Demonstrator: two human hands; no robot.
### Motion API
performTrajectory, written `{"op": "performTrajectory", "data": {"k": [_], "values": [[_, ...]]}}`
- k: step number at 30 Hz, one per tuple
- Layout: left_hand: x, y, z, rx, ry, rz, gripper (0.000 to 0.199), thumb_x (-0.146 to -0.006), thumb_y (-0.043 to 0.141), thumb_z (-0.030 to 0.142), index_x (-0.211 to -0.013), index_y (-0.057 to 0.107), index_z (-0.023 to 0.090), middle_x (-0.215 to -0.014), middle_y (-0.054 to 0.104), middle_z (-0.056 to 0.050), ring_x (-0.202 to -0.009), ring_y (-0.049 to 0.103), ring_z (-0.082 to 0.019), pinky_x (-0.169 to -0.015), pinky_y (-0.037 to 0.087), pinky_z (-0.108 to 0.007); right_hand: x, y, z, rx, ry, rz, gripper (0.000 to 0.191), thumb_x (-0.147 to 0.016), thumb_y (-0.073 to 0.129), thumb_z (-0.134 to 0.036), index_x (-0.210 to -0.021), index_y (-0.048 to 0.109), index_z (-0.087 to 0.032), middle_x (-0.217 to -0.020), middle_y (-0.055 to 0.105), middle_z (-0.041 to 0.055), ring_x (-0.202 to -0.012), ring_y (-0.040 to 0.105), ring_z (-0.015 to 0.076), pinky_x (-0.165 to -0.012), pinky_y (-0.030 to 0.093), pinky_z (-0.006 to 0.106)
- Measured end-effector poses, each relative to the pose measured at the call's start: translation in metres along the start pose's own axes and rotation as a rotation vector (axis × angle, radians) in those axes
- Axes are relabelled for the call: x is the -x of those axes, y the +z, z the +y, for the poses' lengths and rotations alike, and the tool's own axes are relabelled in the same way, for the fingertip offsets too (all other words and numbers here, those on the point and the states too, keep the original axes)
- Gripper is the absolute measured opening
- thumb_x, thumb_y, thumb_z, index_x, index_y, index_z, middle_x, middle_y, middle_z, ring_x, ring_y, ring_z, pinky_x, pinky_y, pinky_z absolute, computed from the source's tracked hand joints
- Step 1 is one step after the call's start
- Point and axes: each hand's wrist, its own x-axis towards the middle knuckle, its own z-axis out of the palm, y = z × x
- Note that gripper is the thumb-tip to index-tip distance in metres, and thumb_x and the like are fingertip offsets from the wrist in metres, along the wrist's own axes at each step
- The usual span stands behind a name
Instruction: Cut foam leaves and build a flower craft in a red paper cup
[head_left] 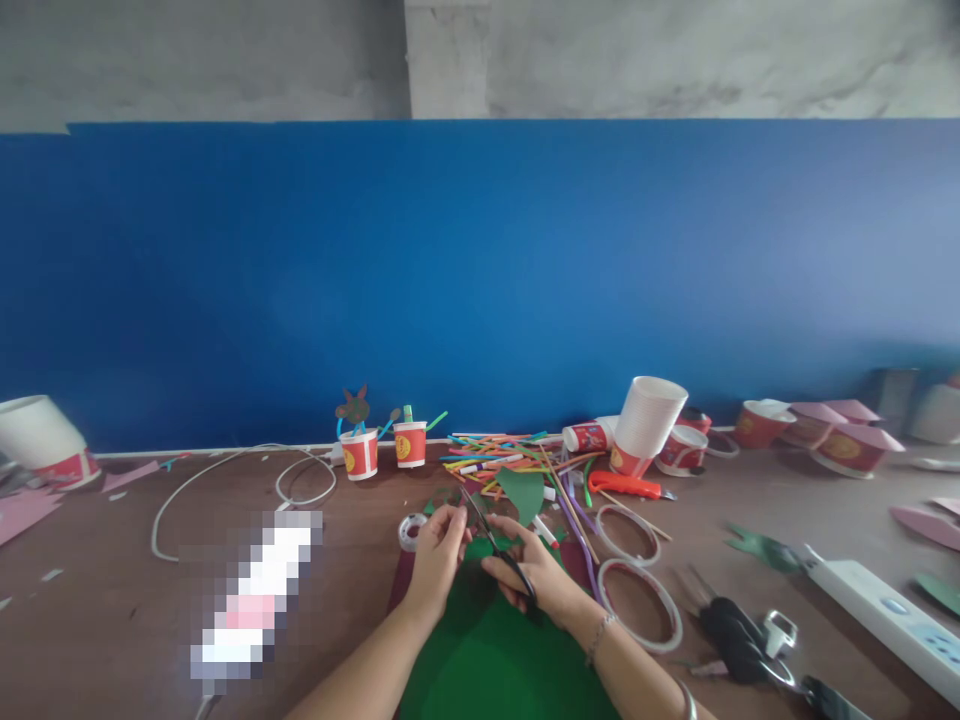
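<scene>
My right hand (pixel 529 570) is closed around the black handles of a pair of scissors (pixel 517 575), whose blades point up and away to the left. Beside the blades my left hand (pixel 442 540) is closed, thumb and fingertips pinched together. Whatever lies between those fingertips is too small to make out. Under both hands a large sheet of green paper (pixel 502 660) spreads toward me. Just past the hands lie a cut green paper piece (pixel 523 492) and several scraps. A roll of tape (pixel 410 532) stands left of my left hand.
Colourful straws (pixel 487 455) are heaped at the back by the blue partition (pixel 480 280). An orange utility knife (pixel 626 486), stacked white cups (pixel 649 420) and tape rings (pixel 640 605) lie right. Keys (pixel 739 635) and a power strip (pixel 885 615) sit farther right. Two decorated cups (pixel 360 455) stand left.
</scene>
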Motion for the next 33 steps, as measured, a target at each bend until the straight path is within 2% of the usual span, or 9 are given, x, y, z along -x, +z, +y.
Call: {"op": "performTrajectory", "data": {"k": [8, 13, 20, 28, 33], "values": [[0.001, 0.001, -0.002, -0.026, -0.002, -0.077, 0.038, -0.077, 0.052, 0.052, -0.064, 0.047, 0.017, -0.052, 0.046, 0.005, -0.042, 0.033, -0.006, -0.04, 0.021, -0.019, 0.002, 0.003, -0.005, -0.042, -0.019, -0.007, 0.073, -0.068, 0.068, -0.043, -0.127, 0.036, -0.015, -0.04, 0.052, -0.0087, -0.03, 0.043, 0.007, -0.031, 0.035, 0.016], [-0.001, -0.001, -0.005, -0.022, 0.0, -0.12, 0.036, -0.076, 0.053, 0.05, -0.064, 0.048, 0.017, -0.053, 0.045, 0.006, -0.043, 0.033, -0.006, -0.04, 0.022, -0.019, 0.004, 0.002, -0.009, -0.037, -0.014, -0.016, 0.073, -0.068, 0.067, -0.044, -0.127, 0.035, -0.014, -0.04, 0.052, -0.0088, -0.033, 0.043, 0.0067, -0.032, 0.035, 0.015], [0.0, -0.001, -0.003, -0.025, -0.008, -0.088, 0.036, -0.077, 0.052, 0.05, -0.062, 0.046, 0.017, -0.051, 0.044, 0.006, -0.04, 0.03, -0.005, -0.039, 0.019, -0.019, 0.002, 0.001, -0.007, -0.035, 0.005, -0.018, 0.068, -0.071, 0.065, -0.039, -0.126, 0.035, -0.013, -0.04, 0.05, -0.0096, -0.031, 0.039, 0.0055, -0.031, 0.031, 0.014], [0.0, -0.002, -0.002, -0.025, 0.014, -0.056, 0.039, -0.079, 0.05, 0.05, -0.06, 0.044, 0.017, -0.046, 0.035, 0.008, -0.04, 0.028, -0.005, -0.039, 0.019, -0.018, 0.003, 0.001, -0.009, -0.029, 0.006, -0.046, 0.072, -0.071, 0.064, -0.041, -0.128, 0.031, -0.01, -0.038, 0.049, -0.0098, -0.029, 0.035, 0.0048, -0.03, 0.027, 0.014], [-0.001, -0.002, -0.003, -0.024, 0.022, -0.032, 0.039, -0.08, 0.049, 0.05, -0.059, 0.042, 0.018, -0.045, 0.034, 0.008, -0.039, 0.028, -0.005, -0.04, 0.019, -0.018, 0.004, 0.002, -0.011, -0.01, 0.012, -0.016, 0.078, -0.069, 0.066, -0.041, -0.13, 0.028, -0.011, -0.038, 0.048, -0.0103, -0.03, 0.037, 0.0051, -0.03, 0.028, 0.014]]}}
